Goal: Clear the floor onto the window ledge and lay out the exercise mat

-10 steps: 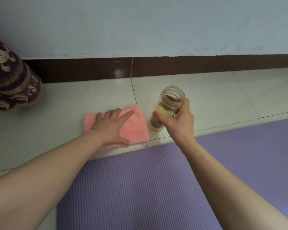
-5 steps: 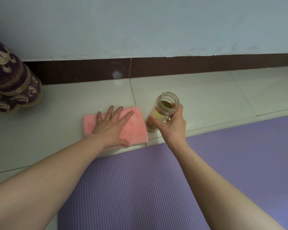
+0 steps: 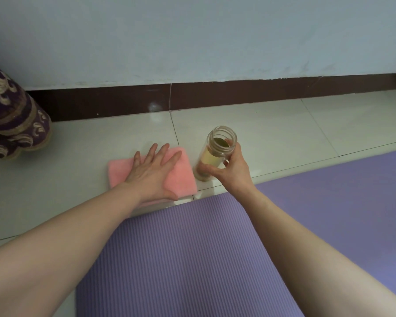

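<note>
Keeping left hand (image 3: 153, 172) spread flat on pink towel (image 3: 183, 177); right hand (image 3: 232, 171) pinching open glass bottle (image 3: 215, 154) at 3 o'clock should lift it upright

the mat (image 3: 192, 259) is purple with fine ribbing. at twelve o'clock of it lies a plain pink towel (image 3: 183, 177). the clear bottle (image 3: 215, 154) holds yellowish liquid. the fabric roll (image 3: 12, 124) at nine o'clock is dark purple with cream swirls. floor tiles (image 3: 261, 124) are off-white, skirting (image 3: 238, 92) dark brown.

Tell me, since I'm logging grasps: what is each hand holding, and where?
Right hand grips the open glass bottle around its body. Left hand lies flat on the pink towel, gripping nothing.
</note>
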